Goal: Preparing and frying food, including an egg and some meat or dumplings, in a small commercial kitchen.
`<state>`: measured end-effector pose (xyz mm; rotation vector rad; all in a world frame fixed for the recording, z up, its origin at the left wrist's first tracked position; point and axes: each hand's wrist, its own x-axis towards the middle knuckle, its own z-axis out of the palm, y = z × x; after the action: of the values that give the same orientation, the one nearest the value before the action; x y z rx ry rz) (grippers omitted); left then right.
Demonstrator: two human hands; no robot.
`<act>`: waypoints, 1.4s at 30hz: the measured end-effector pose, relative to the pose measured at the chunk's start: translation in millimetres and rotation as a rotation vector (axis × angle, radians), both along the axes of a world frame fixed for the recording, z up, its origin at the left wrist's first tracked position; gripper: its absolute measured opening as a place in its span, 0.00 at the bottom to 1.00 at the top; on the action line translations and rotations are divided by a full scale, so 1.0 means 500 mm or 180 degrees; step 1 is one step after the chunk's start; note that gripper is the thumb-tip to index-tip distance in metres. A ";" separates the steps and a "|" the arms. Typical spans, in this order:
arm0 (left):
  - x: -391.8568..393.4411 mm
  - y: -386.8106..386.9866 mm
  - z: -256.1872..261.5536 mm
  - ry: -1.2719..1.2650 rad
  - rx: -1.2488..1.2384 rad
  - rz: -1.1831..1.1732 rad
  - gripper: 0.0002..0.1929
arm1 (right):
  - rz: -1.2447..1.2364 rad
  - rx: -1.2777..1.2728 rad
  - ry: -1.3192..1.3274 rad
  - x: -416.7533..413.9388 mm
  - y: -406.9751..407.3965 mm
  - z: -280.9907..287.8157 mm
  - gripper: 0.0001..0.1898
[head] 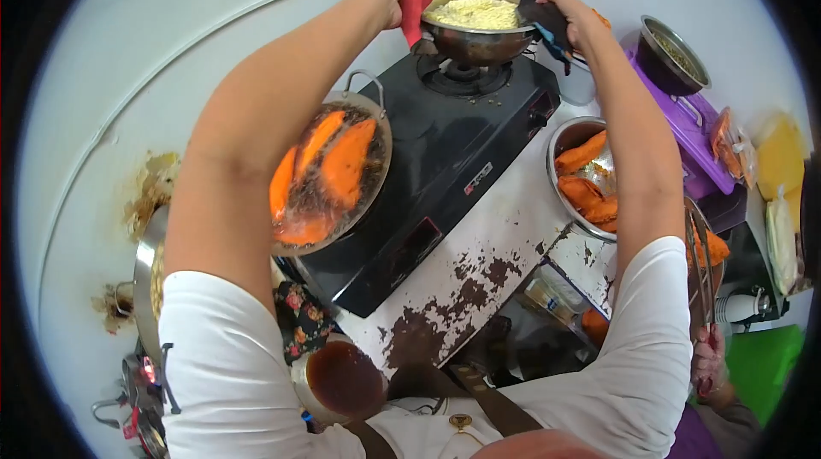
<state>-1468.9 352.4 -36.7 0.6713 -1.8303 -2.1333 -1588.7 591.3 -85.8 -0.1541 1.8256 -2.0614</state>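
Note:
A round steel pan (474,42) with pale yellow noodle-like or grated food (481,14) in it is at the far burner (465,77) of a black gas stove (442,132). My left hand (386,0) grips a red and dark brown cloth (415,6) at the pan's left side. On its right side, my right hand (569,13) clutches a dark cloth (542,6) with blue parts. Whether the pan rests on the burner or hangs just above it, I cannot tell. Below my left forearm, orange battered pieces (346,160) fry in bubbling oil in a wide pan (381,183).
A steel bowl (558,164) of fried orange pieces stands under my right forearm. A purple lidded box (689,132) carries a dark bowl (677,55). A jug of brown liquid (346,375) is near my body. At right, another person's gloved hand (709,359) holds metal tongs (705,266).

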 end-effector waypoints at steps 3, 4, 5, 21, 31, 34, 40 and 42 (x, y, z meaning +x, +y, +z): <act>0.060 -0.002 0.043 0.0440 -0.0140 -0.0138 0.13 | 0.0155 -0.0112 0.0249 0.055 0.023 0.062 0.08; 0.081 -0.033 0.060 0.0640 0.0124 -0.0166 0.12 | 0.0100 0.0029 0.0298 0.097 0.000 0.091 0.09; 0.105 -0.065 0.076 0.0844 0.0380 -0.0194 0.12 | 0.0201 0.0018 0.0319 0.135 -0.022 0.110 0.09; 0.682 -0.183 0.265 0.1062 0.0272 0.0339 0.12 | 0.1374 0.0094 0.0958 0.543 -0.168 0.299 0.13; 1.145 -0.292 0.338 0.1140 -0.0207 0.1054 0.09 | 0.2034 -0.0060 0.1355 0.948 -0.387 0.394 0.10; 1.292 -0.326 0.358 0.1095 -0.0470 0.1138 0.09 | 0.2380 0.0026 0.1572 1.053 -0.465 0.415 0.13; 1.572 -0.400 0.356 0.1083 -0.0640 0.1724 0.09 | 0.3203 -0.0403 0.1124 1.227 -0.649 0.418 0.09; 1.661 -0.433 0.340 0.1000 -0.0563 0.1741 0.09 | 0.3603 -0.0444 0.0892 1.284 -0.727 0.405 0.07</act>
<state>-638.6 136.0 133.4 0.6555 -1.4387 -1.5968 -946.7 227.6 116.5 -1.2358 1.2022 -1.3396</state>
